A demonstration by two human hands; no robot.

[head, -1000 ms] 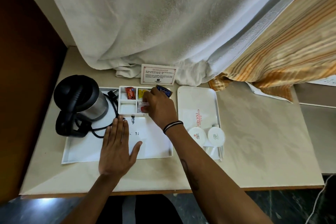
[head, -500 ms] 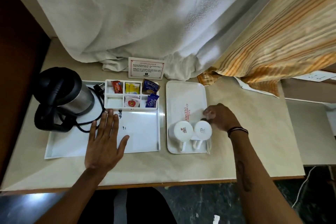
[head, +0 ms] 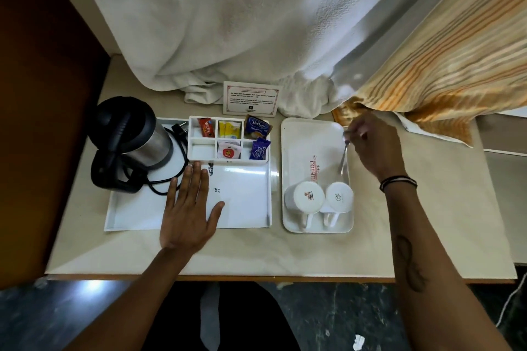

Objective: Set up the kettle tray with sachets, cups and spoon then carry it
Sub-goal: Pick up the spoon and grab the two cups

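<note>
Now the right hand (head: 373, 148) holds the spoon (head: 344, 157) by its upper end, fingers pinched together on the handle, above the right side of the small tray (head: 310, 134). The bowl of the spoon hangs down, near the tray surface; the hand is blurred, so the exact grip is hard to see. The left hand (head: 189, 205) lies flat on the kettle tray (head: 242, 208), fingers straight and close together, thumb spread apart, holding nothing.

On the kettle tray stand the kettle (head: 134, 139) with its cable, and the divided box (head: 228, 141) with sachets in most compartments. The two cups (head: 319, 198) stand upside down, touching each other, on the near end of the small tray, so they are not yet on the kettle tray.

I think the risk is this: the spoon is held only at its tip, so it can swing and slip, or knock a cup. Also the blue tea sachet (head: 255, 128) sticks out over the box edge and may fall during carrying.
</note>
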